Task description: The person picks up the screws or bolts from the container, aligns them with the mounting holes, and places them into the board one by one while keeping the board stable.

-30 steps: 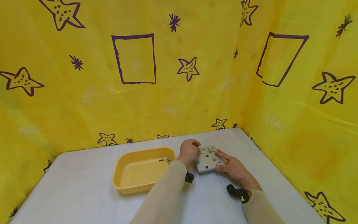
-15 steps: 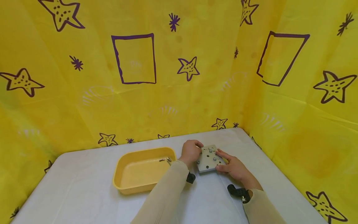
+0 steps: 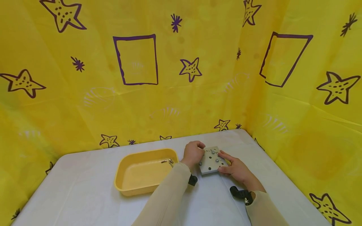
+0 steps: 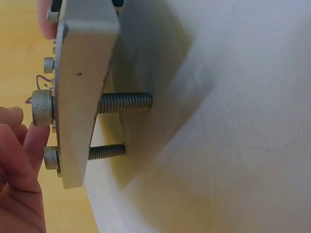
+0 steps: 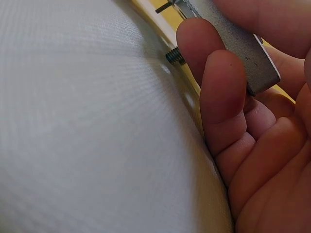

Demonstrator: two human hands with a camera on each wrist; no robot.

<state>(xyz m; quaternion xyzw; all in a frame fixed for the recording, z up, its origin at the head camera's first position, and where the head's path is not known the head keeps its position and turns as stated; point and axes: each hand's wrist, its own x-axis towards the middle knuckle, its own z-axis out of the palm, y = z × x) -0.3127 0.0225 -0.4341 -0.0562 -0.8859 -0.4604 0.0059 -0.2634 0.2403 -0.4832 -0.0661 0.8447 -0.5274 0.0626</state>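
A grey metal plate (image 3: 206, 164) with holes carries several socket-head bolts. My right hand (image 3: 237, 169) grips its right edge, thumb and fingers on opposite faces in the right wrist view. At the far left corner, my left hand (image 3: 193, 153) has curled fingers and pinches a bolt by its head; the contact is partly hidden. In the left wrist view, a thick bolt (image 4: 43, 108) and a thinner bolt (image 4: 51, 158) pass through the plate, their threaded ends sticking out underneath, off the white cloth. A threaded end (image 5: 175, 56) also shows under the plate in the right wrist view.
Left of the plate stands a yellow tray (image 3: 120, 172) with a few small metal pieces (image 3: 170, 161) at its right end, partly behind the left sleeve. A white cloth (image 3: 85, 194) covers the table. Yellow patterned sheets (image 3: 135, 110) rise behind and to the right.
My left hand and the plate have shifted slightly to the right since one second ago. Over the last half second both hands stay almost still.
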